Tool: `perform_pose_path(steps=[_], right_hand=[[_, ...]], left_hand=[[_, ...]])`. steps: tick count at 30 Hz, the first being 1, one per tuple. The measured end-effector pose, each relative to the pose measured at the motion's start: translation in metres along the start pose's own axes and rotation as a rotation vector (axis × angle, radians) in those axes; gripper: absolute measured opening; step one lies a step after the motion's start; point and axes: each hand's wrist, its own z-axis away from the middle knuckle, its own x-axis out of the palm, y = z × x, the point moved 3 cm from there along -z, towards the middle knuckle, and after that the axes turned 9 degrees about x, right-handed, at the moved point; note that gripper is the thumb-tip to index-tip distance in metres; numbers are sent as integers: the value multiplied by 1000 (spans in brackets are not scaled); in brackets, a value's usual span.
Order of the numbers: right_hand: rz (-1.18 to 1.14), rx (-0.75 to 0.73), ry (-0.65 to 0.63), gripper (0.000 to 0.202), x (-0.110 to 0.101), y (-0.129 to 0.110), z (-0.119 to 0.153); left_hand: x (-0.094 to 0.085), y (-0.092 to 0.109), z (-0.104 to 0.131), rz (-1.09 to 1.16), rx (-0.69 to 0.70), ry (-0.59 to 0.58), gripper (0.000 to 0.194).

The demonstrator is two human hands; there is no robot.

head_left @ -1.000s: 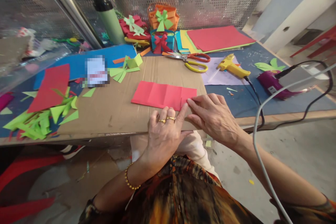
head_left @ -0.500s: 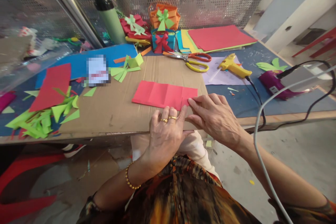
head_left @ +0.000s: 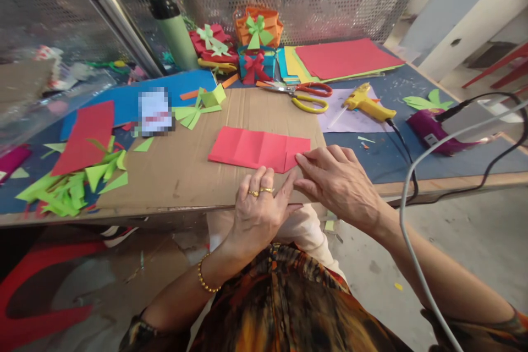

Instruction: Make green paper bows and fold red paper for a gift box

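A folded strip of red paper (head_left: 251,146) with several upright creases lies on a sheet of brown cardboard (head_left: 165,181) before me. Its right end carries a slanted fold at the lower corner. My right hand (head_left: 340,187) pinches that corner, thumb and curled fingers together. My left hand (head_left: 259,210), wearing two rings, rests at the paper's near edge with its fingertips on or just beside it. Its thumb is spread away from the fingers and points to the folded corner. The fingers' undersides are hidden.
Scissors (head_left: 311,96) and a yellow glue gun (head_left: 369,104) lie beyond the paper. Green paper scraps (head_left: 61,192) pile up at left near a phone (head_left: 154,111). Paper gift boxes (head_left: 258,63), a green bottle (head_left: 179,38) and coloured sheets (head_left: 346,58) stand behind. A grey cable (head_left: 406,214) crosses the right side.
My left hand has eased slightly back from the paper's near edge, its thumb now off the folded corner. My right hand keeps its pinch there. The paper lies almost as before.
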Motion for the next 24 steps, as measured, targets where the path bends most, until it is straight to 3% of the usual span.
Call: perform_pose_path(steps=[16, 21, 24], right_hand=[[-1, 10, -6, 54, -1, 0, -1], [-3, 8, -6, 57, -2, -1, -2], [2, 7, -18, 56, -2, -1, -2]], left_hand=[[-10, 4, -10, 17, -61, -45, 56], [-14, 3, -21, 34, -102, -147, 81], [-14, 1, -29, 53, -104, -168, 86]])
